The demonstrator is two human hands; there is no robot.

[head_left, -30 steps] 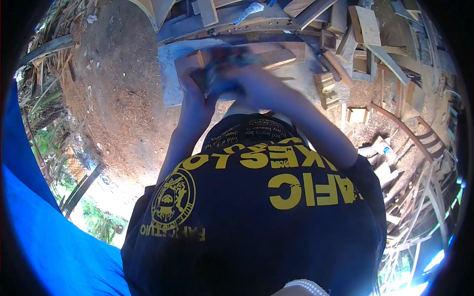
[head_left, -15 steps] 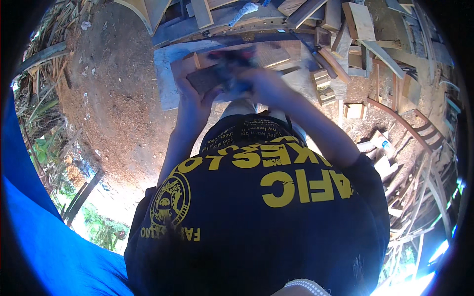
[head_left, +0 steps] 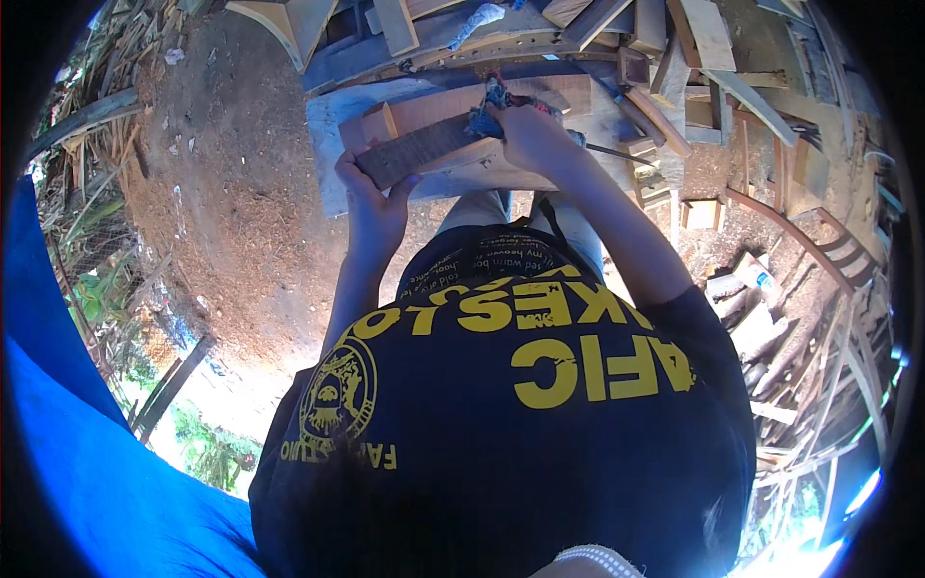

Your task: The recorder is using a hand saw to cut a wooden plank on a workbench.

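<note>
My left hand (head_left: 378, 191) grips the left end of a dark, narrow wooden piece (head_left: 422, 146), with the thumb on its near side. My right hand (head_left: 533, 140) is closed on a bunched multicoloured rag (head_left: 488, 114) at the piece's right end. Lighter reddish wooden boards (head_left: 564, 93) lie just behind, on a pale, worn work board (head_left: 329, 188). A thin dark rod (head_left: 612, 151) lies to the right of my right hand; what it belongs to is hidden.
Many wooden offcuts (head_left: 708, 39) are piled along the back and right. A curved slatted wooden piece (head_left: 833, 255) lies on the dirt ground (head_left: 212, 231) at right. A blue tarp (head_left: 87, 424) is at lower left, beside dry branches (head_left: 82, 125).
My right hand and the rag have moved right along the dark piece, uncovering more of its top, and are less blurred. My left hand keeps its grip at the left end.
</note>
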